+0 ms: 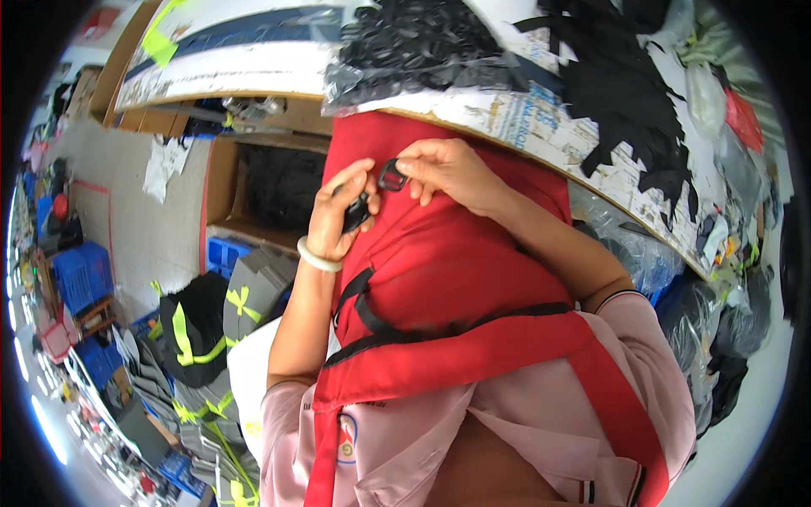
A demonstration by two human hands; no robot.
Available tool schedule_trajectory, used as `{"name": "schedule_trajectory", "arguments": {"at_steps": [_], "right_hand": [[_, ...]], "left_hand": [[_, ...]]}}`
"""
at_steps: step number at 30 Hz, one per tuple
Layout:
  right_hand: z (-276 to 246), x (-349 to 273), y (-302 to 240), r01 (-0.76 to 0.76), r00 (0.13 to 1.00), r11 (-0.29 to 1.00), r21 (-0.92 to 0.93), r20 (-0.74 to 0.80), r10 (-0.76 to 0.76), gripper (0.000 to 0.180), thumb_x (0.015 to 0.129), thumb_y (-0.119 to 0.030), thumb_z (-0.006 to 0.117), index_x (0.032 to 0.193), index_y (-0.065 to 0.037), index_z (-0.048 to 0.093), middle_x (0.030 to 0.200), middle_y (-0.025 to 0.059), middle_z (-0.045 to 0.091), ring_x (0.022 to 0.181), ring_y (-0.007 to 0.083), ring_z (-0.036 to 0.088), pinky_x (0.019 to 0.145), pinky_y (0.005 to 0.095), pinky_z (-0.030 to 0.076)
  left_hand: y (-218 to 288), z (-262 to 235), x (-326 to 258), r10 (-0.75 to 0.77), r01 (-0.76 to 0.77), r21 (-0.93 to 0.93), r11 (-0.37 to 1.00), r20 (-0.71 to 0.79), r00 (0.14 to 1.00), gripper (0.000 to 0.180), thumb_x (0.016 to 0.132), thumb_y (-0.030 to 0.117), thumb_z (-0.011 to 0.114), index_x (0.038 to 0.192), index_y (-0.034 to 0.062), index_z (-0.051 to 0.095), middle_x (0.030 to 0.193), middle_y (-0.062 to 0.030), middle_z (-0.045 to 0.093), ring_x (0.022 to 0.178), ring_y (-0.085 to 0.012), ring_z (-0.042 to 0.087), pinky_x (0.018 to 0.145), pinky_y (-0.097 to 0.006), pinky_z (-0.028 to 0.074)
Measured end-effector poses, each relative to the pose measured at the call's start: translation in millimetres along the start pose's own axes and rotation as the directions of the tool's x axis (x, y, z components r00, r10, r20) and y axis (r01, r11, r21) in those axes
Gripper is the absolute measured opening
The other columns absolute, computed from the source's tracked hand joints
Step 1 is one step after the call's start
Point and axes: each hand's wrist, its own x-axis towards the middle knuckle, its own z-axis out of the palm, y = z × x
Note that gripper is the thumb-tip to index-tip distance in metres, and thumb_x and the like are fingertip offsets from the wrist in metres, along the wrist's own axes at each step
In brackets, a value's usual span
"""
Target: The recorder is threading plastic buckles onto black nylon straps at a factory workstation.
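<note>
Head view: a small black buckle [391, 175] with a rectangular frame is held up over the lap, pinched between the thumb and fingers of the right hand [450, 173]. More black pieces [356, 213] are kept in the left hand [336, 218], its fingers curled around them; how many are held cannot be told, as they are partly covered. The left index finger and thumb are extended toward the buckle and are seen just beside it; whether it is touched by them cannot be told. A pale bracelet [319, 255] is worn on the left wrist.

Both hands are held above a red apron [448, 279], which is spread over the lap and worn over a pink shirt [414, 448]. Beyond the hands, a worn white surface [253, 80] is seen, on which a clear bag [338, 91] is laid, heaped with small black parts [414, 42]. Farther right on the same surface, black fabric pieces [629, 101] are piled. To the left of the left hand, an open cardboard box [221, 182] is placed, with dark contents that cannot be made out. Nearer the person, on the left, grey bundles [260, 287] are tied with bright yellow strips [241, 302].
</note>
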Motion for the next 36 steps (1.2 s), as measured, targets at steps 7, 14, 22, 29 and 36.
{"name": "schedule_trajectory", "arguments": {"at_steps": [7,14,22,29,36], "right_hand": [[-7.1,-8.0,22.9,-0.256,0.963,0.765,0.590,0.228,0.146,0.029,0.098,-0.031,0.050,0.097,-0.003,0.059,0.073,0.0025,0.057,0.060,0.0101,0.056,0.051,0.0221,0.045],[-64.8,-46.7,-11.2,0.229,0.899,0.858,-0.460,-0.238,-0.368,0.016,0.091,-0.016,0.059,0.095,-0.002,0.064,0.080,0.0058,0.064,0.065,0.0117,0.060,0.060,0.0264,0.049],[-201.4,-22.6,-19.2,-0.205,0.458,0.220,-0.954,-0.292,-0.840,0.020,0.078,-0.016,0.069,0.094,-0.004,0.069,0.096,0.0084,0.066,0.094,0.0285,0.058,0.085,0.0384,0.046],[-68.2,-62.6,-101.3,0.290,0.491,0.433,-0.854,-0.256,-0.833,0.013,0.086,-0.006,0.064,0.098,-0.002,0.067,0.090,0.0096,0.068,0.072,0.0162,0.062,0.067,0.0237,0.047],[-18.3,-48.3,-48.2,0.116,0.979,0.993,0.029,-0.172,-0.109,0.019,0.095,-0.021,0.057,0.090,-0.003,0.061,0.065,-0.0035,0.054,0.055,0.0022,0.047,0.049,0.0176,0.036]], "left_hand": [[-8.9,35.9,14.5,0.336,-0.366,0.612,0.701,0.168,0.927,0.023,0.085,-0.004,0.062,0.107,-0.0037,0.066,0.083,-0.0036,0.059,0.064,-0.0086,0.054,0.058,-0.020,0.044],[-21.7,50.6,28.8,-0.056,0.008,0.322,0.947,0.138,0.989,0.013,0.087,0.008,0.066,0.099,0.0023,0.066,0.071,-0.0058,0.060,0.058,-0.0123,0.056,0.037,-0.022,0.038],[-21.7,54.0,43.3,-0.256,0.270,-0.088,0.959,0.144,0.956,0.017,0.092,0.018,0.061,0.103,0.0056,0.057,0.088,-0.0054,0.058,0.076,-0.0172,0.058,0.047,-0.023,0.045],[-11.7,56.4,28.6,-0.031,0.026,0.122,0.992,0.039,0.999,0.018,0.089,0.015,0.066,0.099,0.0008,0.063,0.076,-0.0047,0.058,0.054,-0.0104,0.053,0.037,-0.019,0.034],[-13.9,73.5,23.3,0.262,-0.254,0.257,0.932,0.002,0.965,0.015,0.088,0.001,0.064,0.102,-0.0034,0.066,0.070,-0.0055,0.062,0.055,-0.0088,0.055,0.048,-0.020,0.042]]}}
